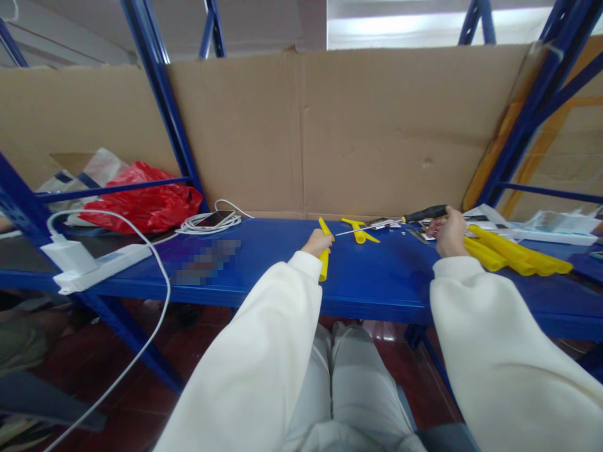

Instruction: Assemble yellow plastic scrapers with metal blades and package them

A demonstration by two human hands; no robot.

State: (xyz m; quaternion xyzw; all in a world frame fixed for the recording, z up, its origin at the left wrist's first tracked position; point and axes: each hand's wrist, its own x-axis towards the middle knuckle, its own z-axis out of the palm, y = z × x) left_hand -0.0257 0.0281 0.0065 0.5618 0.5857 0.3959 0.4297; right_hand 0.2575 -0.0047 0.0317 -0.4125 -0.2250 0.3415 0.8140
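Note:
My left hand [318, 242] is closed around a yellow plastic part [324, 267] above the blue table. In my right hand [448, 233] is the black handle of a screwdriver [425, 214], held by its rear end. The long metal shaft points left, its tip close to the yellow part at my left hand; whether they touch cannot be told. Behind the shaft lies another yellow part [360, 236] with several arms. Several yellow tubes [518, 251] lie side by side, right of my right hand.
The blue table [277, 270] has a cardboard wall [353, 132] behind it and blue metal posts at both sides. A red plastic bag [146, 198], a coiled white cable [207, 223] and a power strip [103, 267] are on the left. Papers and another power strip [556, 235] lie right.

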